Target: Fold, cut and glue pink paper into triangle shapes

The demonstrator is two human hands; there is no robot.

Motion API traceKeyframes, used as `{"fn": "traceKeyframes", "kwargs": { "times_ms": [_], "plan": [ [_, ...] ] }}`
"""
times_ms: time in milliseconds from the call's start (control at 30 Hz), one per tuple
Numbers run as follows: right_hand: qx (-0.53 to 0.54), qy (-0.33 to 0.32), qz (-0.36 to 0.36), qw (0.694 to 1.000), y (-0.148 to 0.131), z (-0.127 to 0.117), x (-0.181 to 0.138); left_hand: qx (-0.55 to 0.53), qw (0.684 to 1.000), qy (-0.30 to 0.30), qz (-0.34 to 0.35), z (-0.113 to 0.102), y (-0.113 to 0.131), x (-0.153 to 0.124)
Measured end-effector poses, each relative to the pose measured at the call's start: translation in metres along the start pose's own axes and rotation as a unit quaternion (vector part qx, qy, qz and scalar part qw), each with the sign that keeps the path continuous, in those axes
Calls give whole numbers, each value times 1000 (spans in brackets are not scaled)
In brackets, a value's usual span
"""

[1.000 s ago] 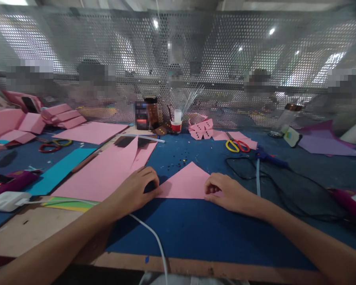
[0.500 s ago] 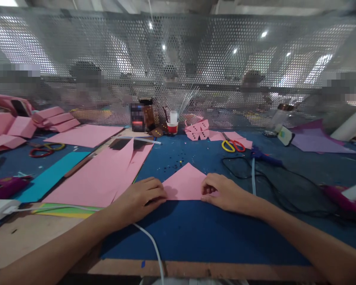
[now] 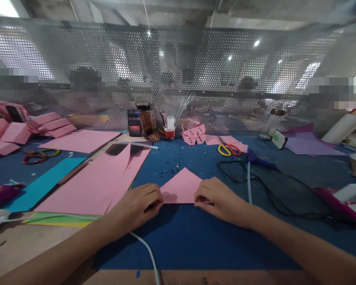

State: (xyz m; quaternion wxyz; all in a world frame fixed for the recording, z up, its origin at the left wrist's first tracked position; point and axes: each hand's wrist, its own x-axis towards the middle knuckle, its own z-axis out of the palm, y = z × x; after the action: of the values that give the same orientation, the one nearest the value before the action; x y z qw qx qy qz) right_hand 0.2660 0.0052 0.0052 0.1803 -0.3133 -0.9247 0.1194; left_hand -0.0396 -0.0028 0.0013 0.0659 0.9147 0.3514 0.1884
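A sheet of pink paper point(image 3: 182, 189) lies on the blue mat with its point facing away from me, showing as a triangle with a straight near edge. My left hand point(image 3: 144, 204) is closed at its left corner, fingers curled and thumb below. At the right part of that near edge, my right hand point(image 3: 216, 200) pinches the paper between thumb and bent fingers. Both side corners are hidden by the hands. Beyond the paper's tip lie tiny black bits point(image 3: 169, 171).
Larger pink sheets point(image 3: 86, 182) and a teal strip point(image 3: 47, 184) lie left. Scissors point(image 3: 228, 149), a blue glue gun point(image 3: 261, 159) and its black cord stand right. A red-and-white cup point(image 3: 169, 132) and a pink dotted cutout point(image 3: 194, 134) sit behind. A white cable point(image 3: 146, 247) crosses the front edge.
The view has tilted up slightly and shifted. My right hand has slid a little inward along the paper's near edge; my left hand stays at the left corner.
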Motion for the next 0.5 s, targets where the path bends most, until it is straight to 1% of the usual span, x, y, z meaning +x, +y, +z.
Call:
{"fn": "traceKeyframes", "kwargs": {
  "times_ms": [133, 233, 367, 500],
  "plan": [
    [-37, -5, -24, 999, -1, -1, 0, 5, 1000, -13, -12, -1, 3, 0],
    [-46, -4, -21, 999, -2, 0, -1, 18, 999, -28, -12, -3, 9, 2],
    [-15, -4, 0, 1000, -2, 0, -3, 26, 998, -53, 24, -3, 15, 9],
    [19, -8, 31, 999, -1, -1, -1, 32, 997, -61, 48, -1, 12, 18]
  ]
}}
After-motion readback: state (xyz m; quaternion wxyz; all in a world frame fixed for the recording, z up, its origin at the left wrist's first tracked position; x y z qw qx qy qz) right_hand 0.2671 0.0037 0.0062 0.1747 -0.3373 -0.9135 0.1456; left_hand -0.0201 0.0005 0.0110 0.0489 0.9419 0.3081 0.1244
